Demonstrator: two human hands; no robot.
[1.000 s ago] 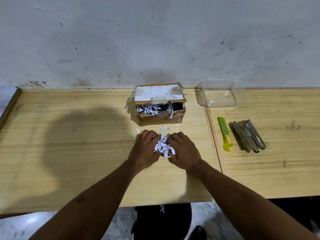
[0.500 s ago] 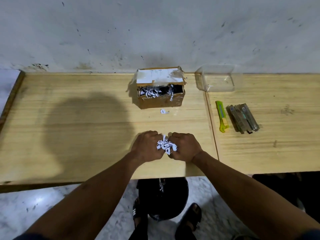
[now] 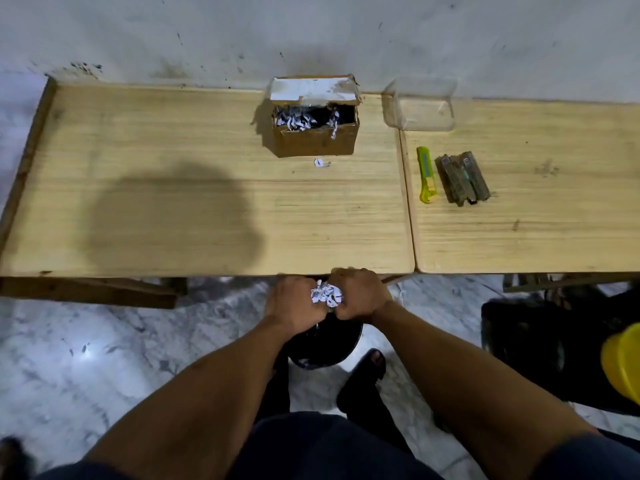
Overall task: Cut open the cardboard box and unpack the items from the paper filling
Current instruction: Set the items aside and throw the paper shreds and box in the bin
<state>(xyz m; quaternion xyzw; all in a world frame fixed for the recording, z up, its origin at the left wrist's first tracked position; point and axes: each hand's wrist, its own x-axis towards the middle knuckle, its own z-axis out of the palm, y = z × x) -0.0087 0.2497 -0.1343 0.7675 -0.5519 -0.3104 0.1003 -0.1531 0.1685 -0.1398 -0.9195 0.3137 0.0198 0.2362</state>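
The brown cardboard box stands open at the back of the wooden table, with white shredded paper showing inside it. My left hand and my right hand are pressed together around a wad of shredded paper. They hold it just past the table's front edge, above a black bin on the floor. A single paper scrap lies on the table in front of the box. Unpacked dark flat items are stacked on the right table.
A yellow-green utility knife lies left of the stacked items. A clear plastic container stands at the back right against the wall. A black object and a yellow helmet sit on the marble floor at right. My feet are near the bin.
Both hands have carried the paper wad from the table top toward me, off the front edge and over the black bin. My view has tilted further down.
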